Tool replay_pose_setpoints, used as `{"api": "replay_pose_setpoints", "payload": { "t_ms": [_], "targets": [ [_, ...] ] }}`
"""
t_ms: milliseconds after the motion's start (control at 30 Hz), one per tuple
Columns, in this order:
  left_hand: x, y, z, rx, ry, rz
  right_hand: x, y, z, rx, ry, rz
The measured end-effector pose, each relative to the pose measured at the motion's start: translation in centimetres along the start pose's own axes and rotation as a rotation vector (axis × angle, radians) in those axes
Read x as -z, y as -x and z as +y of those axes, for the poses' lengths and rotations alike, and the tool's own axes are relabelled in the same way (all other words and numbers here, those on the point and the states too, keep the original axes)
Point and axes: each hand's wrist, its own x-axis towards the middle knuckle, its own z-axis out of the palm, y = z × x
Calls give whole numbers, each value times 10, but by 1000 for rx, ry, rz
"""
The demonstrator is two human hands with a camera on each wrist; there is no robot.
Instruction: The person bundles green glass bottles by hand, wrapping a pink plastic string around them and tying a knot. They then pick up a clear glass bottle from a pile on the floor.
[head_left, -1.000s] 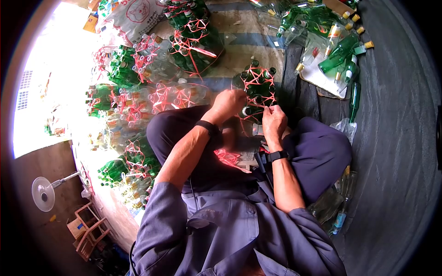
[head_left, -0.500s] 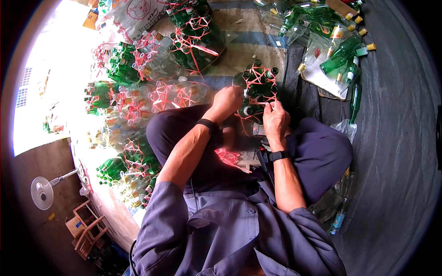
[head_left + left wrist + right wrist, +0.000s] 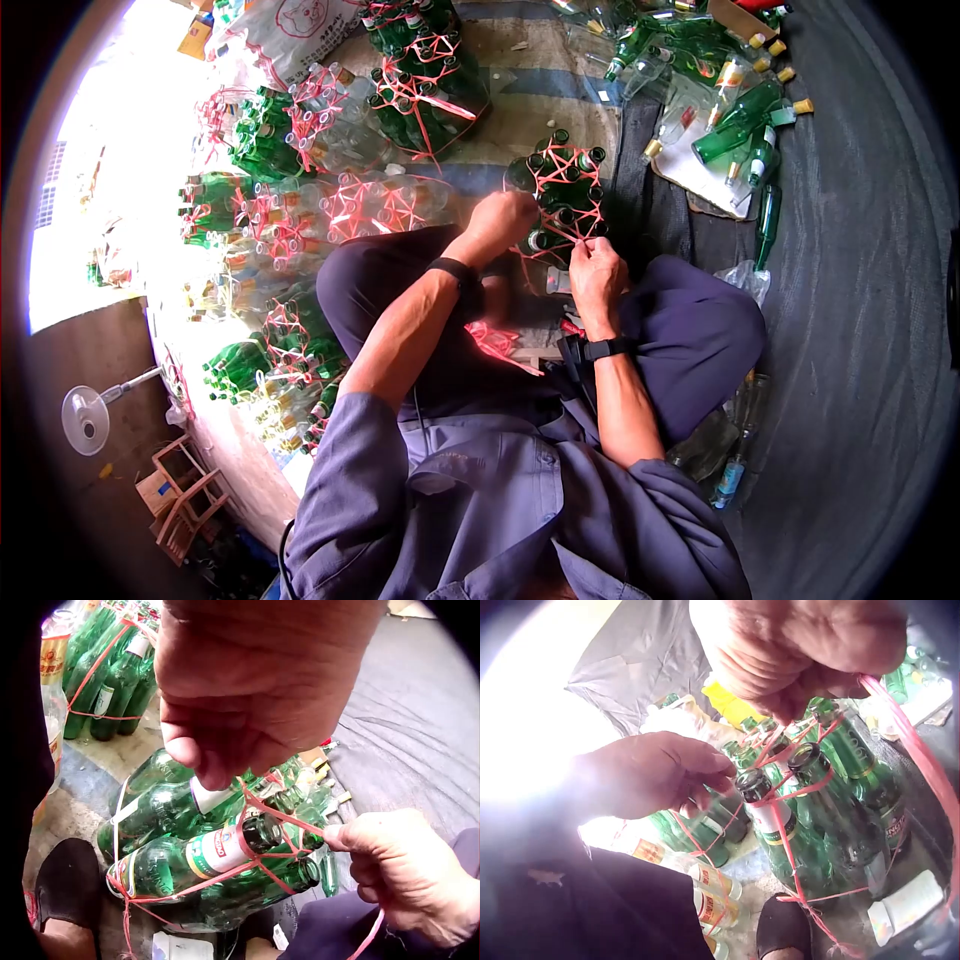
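Observation:
Between my knees stands a bundle of green glass bottles (image 3: 567,180), with pink plastic string (image 3: 281,812) laced round the necks and lower round the bodies. My left hand (image 3: 497,225) is over the left side of the bundle, fingers curled, with the string running up to its fingertips in the left wrist view. At the near right edge my right hand (image 3: 598,275) pinches the string between thumb and forefinger. A loose tail hangs below this hand (image 3: 409,870) in the left wrist view. Dark bottle mouths (image 3: 808,755) show close beneath both hands in the right wrist view.
More tied bundles of green bottles (image 3: 425,95) and clear bottles (image 3: 350,210) stand to the left and ahead. Loose bottles (image 3: 740,120) lie at the far right. A pile of pink string (image 3: 495,343) is between the legs. A fan (image 3: 88,420) stands far left.
My right hand rises slightly, then moves back toward my body with the string. The left hand shifts only a little, staying beside the bundle. The bottles stay in place.

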Motion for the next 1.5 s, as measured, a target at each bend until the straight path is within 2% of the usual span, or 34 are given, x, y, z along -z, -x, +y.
{"api": "replay_pose_setpoints", "payload": {
  "t_ms": [67,100,167,300,367,500,600,667,733,867,967,1033,1167,1233,1267,1333,1433,1500],
  "targets": [
    [-4,-2,-3,-91,32,-53,-1,1,3,18,37,10],
    [-2,0,-2,-91,33,-52,-1,2,4,35,72,21],
    [1,6,2,-91,80,-185,-2,8,5,22,77,15],
    [0,9,7,-126,-5,-215,-11,15,13,-22,123,-10],
    [2,10,10,-86,-70,-252,-14,18,16,-55,152,-49],
    [-3,10,5,-135,-56,-242,-19,25,14,-72,49,-23],
    [-9,15,-1,-247,-34,-196,-21,30,13,-106,7,-34],
    [-13,20,-4,-374,-103,-58,-31,33,20,-113,29,-8],
    [-14,24,-4,-375,-124,-62,-37,34,26,-182,-30,-19],
    [-11,31,2,-403,-171,-61,-44,35,35,-198,-113,-36],
    [-14,33,2,-479,-185,-2,-48,42,40,-149,-166,-56],
    [-15,31,1,-476,-200,-31,-60,51,55,-51,-384,-104],
    [-22,29,3,-426,-225,-95,-66,56,55,-135,-413,-153],
    [-24,28,3,-453,-224,-62,-70,58,53,-35,-252,-22],
    [-25,28,3,-481,-223,-27,-72,62,51,-36,-251,-22],
    [-26,26,3,-481,-229,-30,-68,67,39,-421,-708,-79],
    [-23,25,5,-481,-241,-28,-63,62,40,-538,-709,-161],
    [-21,23,8,-487,-248,-23,-68,58,46,-496,-668,-166]
  ]
}}
